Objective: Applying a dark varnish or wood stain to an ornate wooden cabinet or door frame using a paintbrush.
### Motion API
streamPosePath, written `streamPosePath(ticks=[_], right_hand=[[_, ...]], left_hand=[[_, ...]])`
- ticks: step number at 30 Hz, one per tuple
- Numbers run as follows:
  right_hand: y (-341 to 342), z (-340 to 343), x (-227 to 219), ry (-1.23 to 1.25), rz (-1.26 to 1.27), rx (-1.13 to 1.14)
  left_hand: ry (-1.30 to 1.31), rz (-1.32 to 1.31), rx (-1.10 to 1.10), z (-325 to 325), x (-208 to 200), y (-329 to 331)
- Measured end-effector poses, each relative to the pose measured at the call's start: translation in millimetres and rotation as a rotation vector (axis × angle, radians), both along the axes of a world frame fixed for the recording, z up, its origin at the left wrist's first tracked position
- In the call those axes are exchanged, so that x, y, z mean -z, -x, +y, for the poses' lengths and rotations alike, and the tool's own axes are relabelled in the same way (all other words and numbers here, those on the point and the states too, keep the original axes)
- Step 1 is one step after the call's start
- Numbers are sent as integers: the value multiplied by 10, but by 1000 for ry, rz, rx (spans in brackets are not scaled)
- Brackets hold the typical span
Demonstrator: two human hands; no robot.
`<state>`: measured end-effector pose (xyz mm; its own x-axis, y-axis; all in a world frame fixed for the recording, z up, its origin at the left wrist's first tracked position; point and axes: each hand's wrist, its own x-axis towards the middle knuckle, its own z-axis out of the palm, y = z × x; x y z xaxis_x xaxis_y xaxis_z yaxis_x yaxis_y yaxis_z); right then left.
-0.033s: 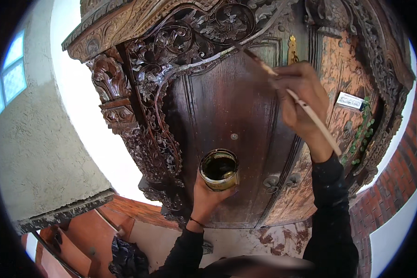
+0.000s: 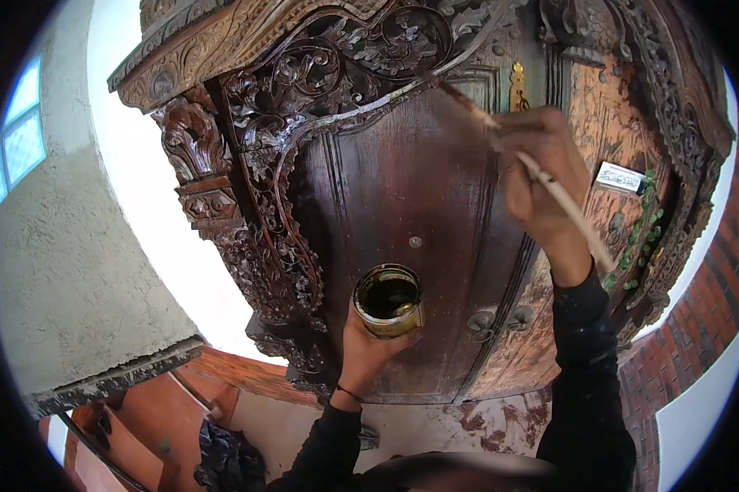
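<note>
My left hand (image 2: 364, 353) is wrapped round an open tin (image 2: 390, 326) with dark liquid inside, in front of the dark brown wooden door (image 2: 386, 197). In my right hand (image 2: 543, 184) is a long paintbrush (image 2: 568, 207) with a pale wooden handle. Its dark bristle end points up and left and lies at the lower edge of the carved scrollwork (image 2: 369, 66) over the door. Motion smears the bristles a little, so I cannot tell whether they touch the wood.
Carved posts (image 2: 214, 164) flank the door. A pale, worn door leaf (image 2: 599, 115) carries a white label (image 2: 620, 178) and a green leafy vine (image 2: 647, 230). Ring knockers (image 2: 482, 325) hang low. A black plastic bag (image 2: 226, 455) lies lower left; a brick wall (image 2: 673, 353) stands right.
My right hand and the brush have shifted slightly to the right, the bristle end sliding along the scrollwork's edge. My left hand and the tin stay where they were.
</note>
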<state>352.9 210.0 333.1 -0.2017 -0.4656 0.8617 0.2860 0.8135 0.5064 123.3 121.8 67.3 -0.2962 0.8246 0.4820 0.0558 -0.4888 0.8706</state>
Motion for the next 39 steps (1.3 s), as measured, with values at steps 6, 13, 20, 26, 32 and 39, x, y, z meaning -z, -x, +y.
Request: streamPosePath(ticks=[6,13,20,26,32,39], right_hand=[[151,-82,-128,71,21,72],[141,-169,289,115,184,-6],[-41,-354,1454,417,298,-101],[-502,-324,1936,683,422,-293],[-924,-131,1842,722,328,-310],[-1017,76,1580,858,1,-487]], left_hand=[[29,48,-3,25,18,113],[-2,54,-29,-18,9,272],[13,121,-124,43,104,267],[14,85,-116,105,364,-70],[130,255,-180,156,390,-490],[125,290,-187,190,352,-775]])
